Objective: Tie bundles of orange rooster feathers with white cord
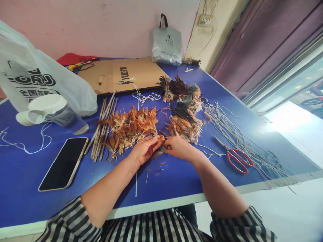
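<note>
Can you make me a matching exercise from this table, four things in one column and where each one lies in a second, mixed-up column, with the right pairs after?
Things:
1. scissors
2. phone
3. cardboard sheet
4. bundle of sticks

Places:
A. at the far side of the table, near the wall
B. just left of the orange feathers
C. right of the right hand, by the loose strings
D. left of the left hand, screen up, near the front edge

Pairs: 1-C, 2-D, 3-A, 4-B
</note>
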Demonstrator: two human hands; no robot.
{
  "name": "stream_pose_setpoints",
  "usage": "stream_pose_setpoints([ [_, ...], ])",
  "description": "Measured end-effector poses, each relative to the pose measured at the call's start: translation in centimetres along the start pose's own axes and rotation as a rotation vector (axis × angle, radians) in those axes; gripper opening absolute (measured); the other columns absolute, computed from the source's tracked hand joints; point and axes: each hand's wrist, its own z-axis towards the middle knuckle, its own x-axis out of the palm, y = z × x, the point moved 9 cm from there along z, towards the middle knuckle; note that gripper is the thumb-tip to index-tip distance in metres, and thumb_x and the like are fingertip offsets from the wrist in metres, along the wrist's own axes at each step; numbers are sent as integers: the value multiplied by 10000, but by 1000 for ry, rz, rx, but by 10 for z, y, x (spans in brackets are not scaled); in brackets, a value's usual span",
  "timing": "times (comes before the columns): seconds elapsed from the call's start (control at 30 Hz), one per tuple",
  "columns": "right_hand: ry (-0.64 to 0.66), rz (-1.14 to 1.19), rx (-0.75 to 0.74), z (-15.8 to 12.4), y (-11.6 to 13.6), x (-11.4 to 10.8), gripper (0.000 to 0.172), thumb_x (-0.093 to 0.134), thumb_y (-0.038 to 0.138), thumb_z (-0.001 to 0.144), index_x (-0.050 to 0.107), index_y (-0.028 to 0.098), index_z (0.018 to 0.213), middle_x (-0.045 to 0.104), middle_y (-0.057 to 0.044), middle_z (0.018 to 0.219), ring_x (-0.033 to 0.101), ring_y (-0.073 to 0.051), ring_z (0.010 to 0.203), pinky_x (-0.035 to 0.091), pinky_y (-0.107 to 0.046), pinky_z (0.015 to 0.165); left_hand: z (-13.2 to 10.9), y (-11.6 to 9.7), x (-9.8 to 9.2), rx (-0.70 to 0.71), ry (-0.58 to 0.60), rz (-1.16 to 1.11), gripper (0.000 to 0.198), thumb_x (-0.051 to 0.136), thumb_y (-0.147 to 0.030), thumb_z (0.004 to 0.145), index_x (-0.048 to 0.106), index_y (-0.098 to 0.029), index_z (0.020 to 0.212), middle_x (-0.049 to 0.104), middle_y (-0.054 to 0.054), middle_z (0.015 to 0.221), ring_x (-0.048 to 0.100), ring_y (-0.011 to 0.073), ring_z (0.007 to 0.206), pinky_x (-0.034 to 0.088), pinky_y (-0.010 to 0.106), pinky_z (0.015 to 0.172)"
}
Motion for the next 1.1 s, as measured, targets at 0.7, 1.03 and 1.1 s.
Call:
stream_pose_setpoints([
  [0.7,-134,1431,256,7,-27,7,281,742,327,600,570,114,661,494,50,487,273,2,360,141,-178,363,-9,11,3,-126,48,76,69,579,-65,779,644,-67,802,704,104,767,689,172,715,547,164,551],
  [1.03,-258,1337,272,6,-37,6,266,710,353,625,560,136,660,440,81,451,278,-12,366,165,-180,370,-13,14,9,-166,90,115,58,594,-68,772,651,-76,781,704,94,771,690,164,700,543,158,526],
  [1.1,-269,1322,273,6,-36,6,267,711,354,622,570,131,664,475,68,477,288,-12,374,172,-182,374,-12,13,9,-159,85,120,58,600,-59,765,654,-75,755,700,80,737,688,157,684,543,153,525],
])
